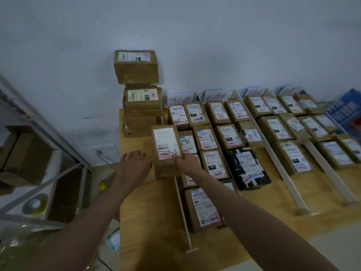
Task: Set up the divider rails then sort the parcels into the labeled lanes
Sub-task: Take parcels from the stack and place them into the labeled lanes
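The left hand (132, 165) hovers with fingers spread, holding nothing, just left of a brown parcel (167, 151). The right hand (187, 162) holds that parcel's lower right edge, thumb on the label, its grip clamped on it above the bench (148, 222), left of the white rail (183, 212) and the sorted parcels.

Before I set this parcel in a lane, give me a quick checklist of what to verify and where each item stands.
1. Right hand has a grip on the brown cardboard parcel with a white label: ok.
2. Left hand free, open beside it: ok.
3. Parcel's red-boxed handwritten tag readable: ok.
4. Handwritten lane signs at the wall readable: the far ones, cannot tell.
5. White divider rails laid between lanes: ok.
6. Free space in the matching lane: cannot tell.
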Demonstrator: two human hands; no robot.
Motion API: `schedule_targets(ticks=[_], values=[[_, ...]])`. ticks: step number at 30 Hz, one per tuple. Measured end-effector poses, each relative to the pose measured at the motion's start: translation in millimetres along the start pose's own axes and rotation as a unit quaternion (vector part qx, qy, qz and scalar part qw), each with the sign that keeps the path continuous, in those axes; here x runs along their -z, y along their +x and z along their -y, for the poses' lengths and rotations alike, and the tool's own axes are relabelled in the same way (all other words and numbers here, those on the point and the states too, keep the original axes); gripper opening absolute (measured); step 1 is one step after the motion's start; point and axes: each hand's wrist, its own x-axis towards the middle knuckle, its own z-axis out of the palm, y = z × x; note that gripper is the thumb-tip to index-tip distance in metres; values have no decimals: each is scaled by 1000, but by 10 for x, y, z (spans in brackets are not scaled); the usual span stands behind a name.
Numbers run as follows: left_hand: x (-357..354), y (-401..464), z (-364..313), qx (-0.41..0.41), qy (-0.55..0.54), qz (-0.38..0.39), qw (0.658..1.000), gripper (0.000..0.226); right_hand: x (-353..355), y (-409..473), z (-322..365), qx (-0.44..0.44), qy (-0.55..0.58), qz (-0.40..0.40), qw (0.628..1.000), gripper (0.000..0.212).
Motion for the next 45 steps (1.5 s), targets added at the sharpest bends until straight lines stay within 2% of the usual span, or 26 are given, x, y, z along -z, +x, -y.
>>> schedule_targets(ticks=[8,12,19,27,36,40,45], values=[[23,-260,-872,-55,22,-2,998,53,712,-547,-569,6,13,-57,998,45],[21,-452,-1426,-84,33,-3,996,54,1113,-857,-968,2,45,-75,996,41],[-28,-886,-2680,-150,31,10,988,55,1960,-1605,-1897,-36,85,-141,986,40],[-154,-1242,-3917,-226,52,15,973,58,2772,-2082,-2803,-110,86,-232,963,49],[-354,-913,-4890,-287,43,6,957,52,3578,-2075,-3459,-144,107,-278,944,41],[-414,-545,-5263,-303,12,11,953,42,3983,-1858,-3611,-161,90,-285,941,45],[-534,-78,-5646,-289,-28,43,956,50,4460,-1487,-3780,-185,85,-292,934,48]])
